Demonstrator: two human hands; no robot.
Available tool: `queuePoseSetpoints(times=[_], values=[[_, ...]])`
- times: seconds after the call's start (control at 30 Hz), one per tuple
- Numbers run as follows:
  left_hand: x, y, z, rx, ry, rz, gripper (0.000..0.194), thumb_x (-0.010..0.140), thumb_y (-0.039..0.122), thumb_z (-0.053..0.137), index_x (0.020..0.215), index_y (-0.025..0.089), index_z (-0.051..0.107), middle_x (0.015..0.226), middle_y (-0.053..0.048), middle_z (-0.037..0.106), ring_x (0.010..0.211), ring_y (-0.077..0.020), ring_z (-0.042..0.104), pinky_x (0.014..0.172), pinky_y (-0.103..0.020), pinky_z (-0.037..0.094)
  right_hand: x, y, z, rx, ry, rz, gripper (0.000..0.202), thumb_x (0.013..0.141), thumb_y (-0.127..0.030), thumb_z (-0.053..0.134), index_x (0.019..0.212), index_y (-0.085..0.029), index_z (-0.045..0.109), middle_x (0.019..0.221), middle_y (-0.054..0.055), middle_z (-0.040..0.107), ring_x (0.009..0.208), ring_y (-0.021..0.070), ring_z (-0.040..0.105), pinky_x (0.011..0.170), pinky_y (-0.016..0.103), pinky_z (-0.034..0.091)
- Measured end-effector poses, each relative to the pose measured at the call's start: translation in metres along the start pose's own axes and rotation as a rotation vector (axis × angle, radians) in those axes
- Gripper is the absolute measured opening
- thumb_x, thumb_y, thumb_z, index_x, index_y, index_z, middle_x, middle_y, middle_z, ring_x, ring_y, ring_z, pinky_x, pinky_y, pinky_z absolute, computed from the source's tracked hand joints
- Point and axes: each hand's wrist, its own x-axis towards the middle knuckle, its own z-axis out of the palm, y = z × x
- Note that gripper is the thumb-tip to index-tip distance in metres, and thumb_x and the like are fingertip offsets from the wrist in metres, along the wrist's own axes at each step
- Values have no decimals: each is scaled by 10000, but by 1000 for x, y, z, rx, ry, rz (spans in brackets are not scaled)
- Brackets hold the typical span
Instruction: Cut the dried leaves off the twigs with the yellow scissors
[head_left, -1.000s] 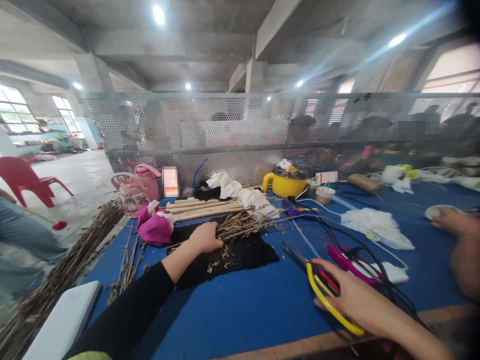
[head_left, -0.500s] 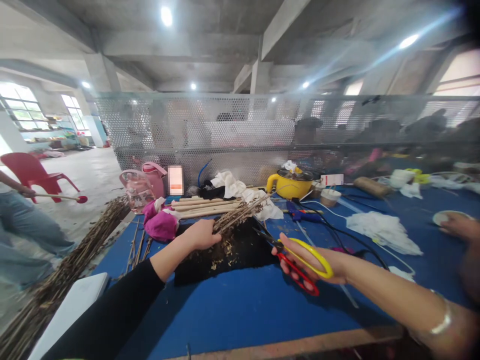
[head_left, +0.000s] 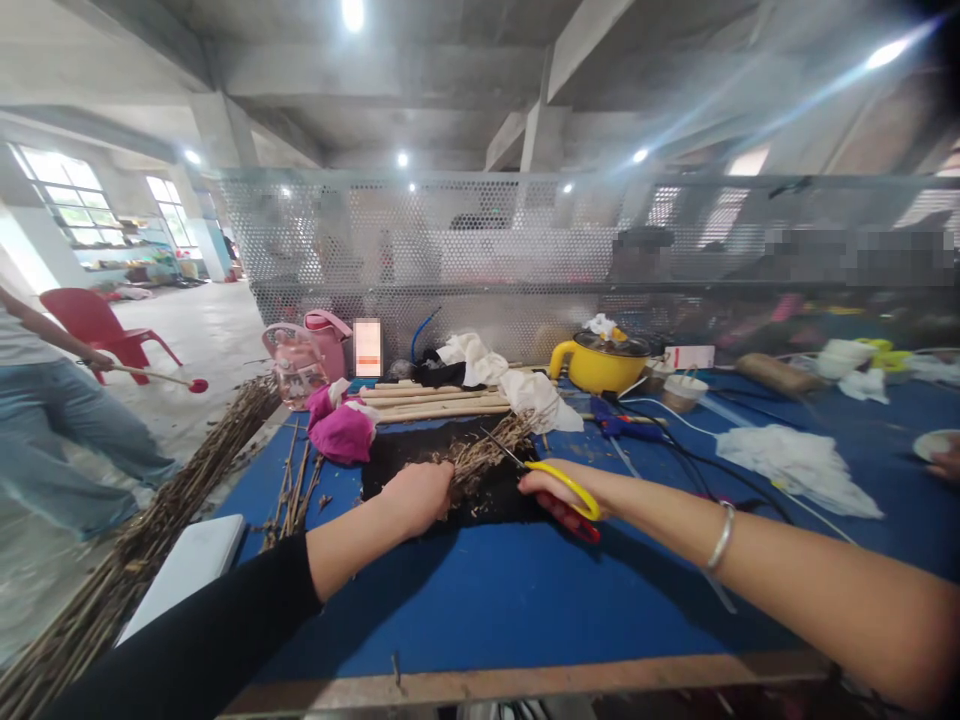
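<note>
Fingers of the left hand (head_left: pixel 417 495) close around a bundle of dry twigs (head_left: pixel 484 453), while fingers of the right hand (head_left: pixel 546 489) sit through the loops of the yellow-and-red scissors (head_left: pixel 551 478), whose blades reach into the bundle's loose ends. Both hands work over the blue table (head_left: pixel 480 600), toward the middle of its near half. A metal mesh screen (head_left: pixel 525 260) runs along the far edge. A long heap of brown stalks (head_left: pixel 127 560) lies off the left edge. A black cloth (head_left: pixel 450 470) lies beneath the bundle, littered with chaff. White rags (head_left: pixel 795 460) lie to the right, wooden sticks (head_left: pixel 435 402) behind the cloth. A yellow pot (head_left: pixel 600 366) stands near the far edge, a pink bundle of fabric (head_left: pixel 343 430) toward the far left corner.
</note>
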Motion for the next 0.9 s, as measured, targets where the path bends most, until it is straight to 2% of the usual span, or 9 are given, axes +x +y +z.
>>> queuePoseSetpoints(times=[0.1,0.23,0.3,0.37,0.47,0.53,0.7,0.9], values=[[2,-2,2,17,-22,-20,192,772,171,449,936,161,549,929,-137,670,854,-280,649,721,-365,499,4,8,5,-63,49,-50,255,758,-292,470,542,-182,391,344,-71,268,255,54,238,275,186,194],[3,-3,3,27,-43,-14,196,772,163,466,946,156,556,921,-141,668,850,-275,650,712,-347,501,2,11,4,-118,86,-94,206,718,-252,532,559,-163,436,349,-63,274,285,42,246,314,186,198],[3,-5,4,36,-37,-8,192,781,156,454,943,158,557,909,-134,667,841,-264,652,702,-330,502,0,8,1,-138,75,-80,236,717,-298,560,565,-159,446,348,-63,278,288,45,256,315,190,212],[2,-7,4,45,-17,18,195,791,156,438,947,168,555,901,-120,665,832,-253,653,695,-320,503,-1,2,-3,-140,49,-54,290,745,-422,534,627,-166,467,362,-67,304,285,56,273,305,191,236],[0,-10,2,52,17,91,216,799,173,435,988,187,540,914,-99,660,832,-238,651,699,-311,502,-1,-9,-7,-69,-34,27,499,735,-688,389,752,-193,456,407,-75,356,297,69,303,301,198,293],[-2,-11,0,65,30,116,227,800,169,431,1002,188,534,928,-98,657,840,-231,648,711,-308,500,1,-14,-4,-47,-40,33,607,694,-782,308,761,-194,442,422,-80,352,312,60,302,316,196,314],[0,-21,4,101,11,102,227,779,140,425,964,181,551,919,-106,659,829,-248,648,691,-332,509,10,-9,13,-255,138,-123,629,725,-761,292,667,-162,476,394,-62,344,338,67,323,368,210,326],[2,-30,11,105,8,91,250,767,119,423,963,187,563,925,-100,658,842,-237,645,701,-311,508,17,2,13,-368,196,-247,572,766,-670,377,572,-149,516,426,-19,424,407,98,403,448,228,357]])
